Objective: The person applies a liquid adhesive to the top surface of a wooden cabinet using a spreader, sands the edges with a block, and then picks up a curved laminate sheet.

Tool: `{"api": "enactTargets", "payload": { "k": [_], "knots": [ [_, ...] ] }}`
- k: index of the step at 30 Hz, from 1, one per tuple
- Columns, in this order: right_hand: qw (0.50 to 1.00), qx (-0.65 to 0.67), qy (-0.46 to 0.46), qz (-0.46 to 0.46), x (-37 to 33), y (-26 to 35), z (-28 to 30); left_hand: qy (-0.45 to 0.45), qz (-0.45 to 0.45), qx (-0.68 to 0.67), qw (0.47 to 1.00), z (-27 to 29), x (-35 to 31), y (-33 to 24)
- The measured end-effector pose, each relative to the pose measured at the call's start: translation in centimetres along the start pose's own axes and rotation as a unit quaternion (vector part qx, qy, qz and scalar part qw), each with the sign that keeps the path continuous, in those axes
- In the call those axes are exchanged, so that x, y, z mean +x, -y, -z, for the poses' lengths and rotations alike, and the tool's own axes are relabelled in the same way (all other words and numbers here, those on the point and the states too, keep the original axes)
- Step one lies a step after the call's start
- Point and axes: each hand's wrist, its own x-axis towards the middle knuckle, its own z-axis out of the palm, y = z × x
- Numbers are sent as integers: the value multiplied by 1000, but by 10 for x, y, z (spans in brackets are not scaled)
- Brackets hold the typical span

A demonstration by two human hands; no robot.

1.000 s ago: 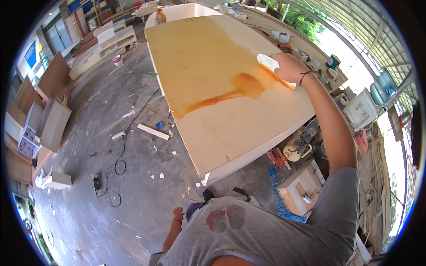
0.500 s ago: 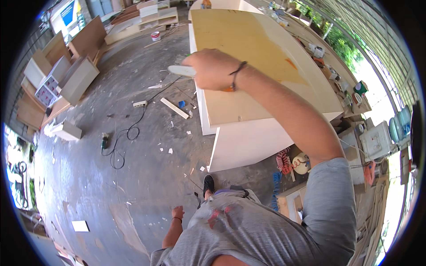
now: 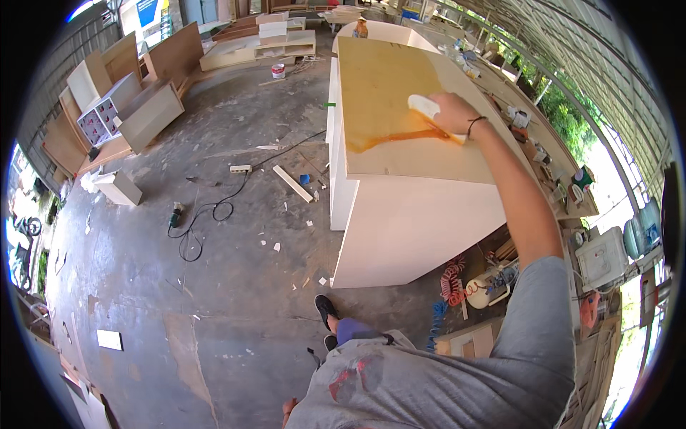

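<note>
My right hand is closed around a flat white spreader, whose edge rests on the top of a large white cabinet. A wet, glossy yellow-brown coating, which looks like glue, covers the far part of that top. A thicker orange-brown bead of it runs leftward from beside the spreader. The near strip of the wooden top is bare. My left hand hangs low beside my shirt, mostly hidden, and its fingers cannot be made out.
A corded green power tool lies on the floor near a power strip and a wood strip. Cabinet parts stand at the left. Coiled red hose and a cream-coloured machine sit right of the cabinet. A cluttered bench runs alongside.
My right hand has moved with the spreader from the cabinet's left edge to the right side of its top. An orange-brown bead now shows across the top. My left hand has dropped lower.
</note>
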Motion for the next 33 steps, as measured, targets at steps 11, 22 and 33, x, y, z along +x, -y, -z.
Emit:
{"api": "enactTargets", "payload": {
  "k": [11,22,33],
  "knots": [
    [961,87,60,256,-34,163,15,-61,0,-225,972,29,34,-58],
    [970,10,-114,217,-11,11,56,-114,123,-543,823,98,47,-132],
    [989,5,3,145,-16,-85,32,-43,4,-41,998,-7,25,-163]
  ]
}}
